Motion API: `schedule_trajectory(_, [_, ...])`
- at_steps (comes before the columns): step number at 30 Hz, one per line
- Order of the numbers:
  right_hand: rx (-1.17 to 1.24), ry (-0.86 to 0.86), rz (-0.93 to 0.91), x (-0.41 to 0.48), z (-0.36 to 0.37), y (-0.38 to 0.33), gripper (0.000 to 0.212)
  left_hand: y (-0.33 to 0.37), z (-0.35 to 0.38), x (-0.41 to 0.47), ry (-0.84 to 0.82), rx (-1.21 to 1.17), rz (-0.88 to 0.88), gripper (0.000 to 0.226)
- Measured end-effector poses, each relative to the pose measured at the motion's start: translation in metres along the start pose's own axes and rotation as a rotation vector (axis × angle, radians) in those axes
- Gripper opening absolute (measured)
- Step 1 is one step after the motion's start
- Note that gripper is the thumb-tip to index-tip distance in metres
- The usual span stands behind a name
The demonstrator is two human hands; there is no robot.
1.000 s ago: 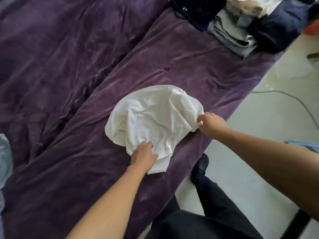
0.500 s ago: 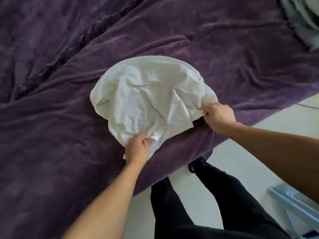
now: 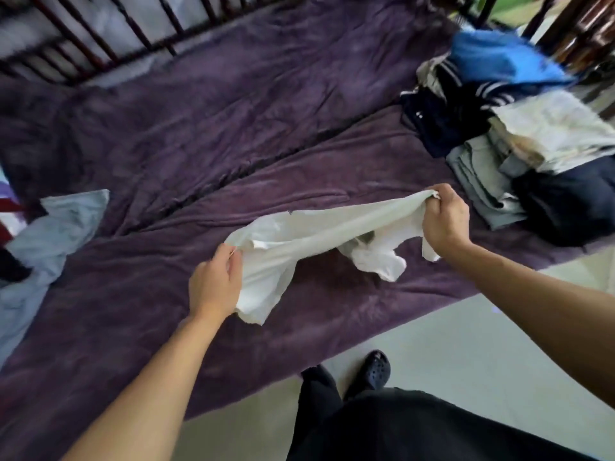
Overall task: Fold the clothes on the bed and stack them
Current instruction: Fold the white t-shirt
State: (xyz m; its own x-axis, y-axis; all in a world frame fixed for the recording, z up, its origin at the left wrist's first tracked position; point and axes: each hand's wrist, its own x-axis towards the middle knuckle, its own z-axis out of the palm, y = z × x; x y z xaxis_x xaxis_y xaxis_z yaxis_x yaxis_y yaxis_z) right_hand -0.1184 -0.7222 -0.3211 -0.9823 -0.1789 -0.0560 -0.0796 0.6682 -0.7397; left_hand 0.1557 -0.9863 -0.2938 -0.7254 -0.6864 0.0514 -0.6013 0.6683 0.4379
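Two grips carry the white garment (image 3: pixel 319 234). The left hand (image 3: pixel 214 284) pinches one end between thumb and fingers. The right hand (image 3: pixel 444 217) has its fingers curled round the other, bunched end and holds it higher. The cloth hangs stretched between them above the bed (image 3: pixel 233 144), with loose flaps drooping below. Whether the lowest flap touches the purple cover cannot be told.

Likely faults from this position:

- The left grip looks the shallower. A sharp pull from the right could strip the edge out and drop the garment in a heap.
- The cloth is twisted and bunched, so the grips may not be on matching corners. Laying it down as it is would probably give a skewed fold.
- The garment is near the bed's front edge. A released flap could slide off onto the floor (image 3: pixel 466 344).
- The folded stack (image 3: pixel 499 168) lies near the right hand. A wide swing could disturb its top layers.
- The light blue garment (image 3: pixel 56 227) lies well apart to the left and should not interfere.
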Motion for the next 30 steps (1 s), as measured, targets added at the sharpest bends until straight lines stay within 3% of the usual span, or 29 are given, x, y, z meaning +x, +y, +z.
schedule_trajectory(4, [-0.019,0.020,-0.148,0.022,-0.031,-0.056,0.028,0.013,-0.069,0.026,-0.010,0.226,0.189,0.052])
schedule_trajectory(9, [-0.119,-0.188,-0.304,0.040,-0.072,-0.110,0.029,0.000,-0.137,0.041,-0.087,0.361,0.144,0.032])
schedule_trajectory(12, [-0.171,-0.354,-0.449,0.034,-0.098,-0.133,0.037,-0.010,-0.177,0.046,-0.105,0.274,0.033,0.036])
schedule_trajectory(17, [-0.255,-0.396,-0.555,0.004,-0.146,-0.181,0.033,-0.010,-0.248,0.050,-0.301,0.045,-0.027,0.021])
schedule_trajectory(21, [-0.225,-0.363,-0.563,-0.030,-0.180,-0.211,0.034,-0.013,-0.299,0.028,-0.402,-0.135,-0.011,0.008])
schedule_trajectory(26, [-0.215,-0.355,-0.534,-0.060,-0.196,-0.230,0.030,-0.021,-0.330,0.011,-0.405,-0.370,-0.064,0.022])
schedule_trajectory(30, [-0.301,-0.386,-0.505,-0.055,-0.189,-0.229,0.033,-0.029,-0.336,0.025,-0.486,-0.358,-0.125,0.023])
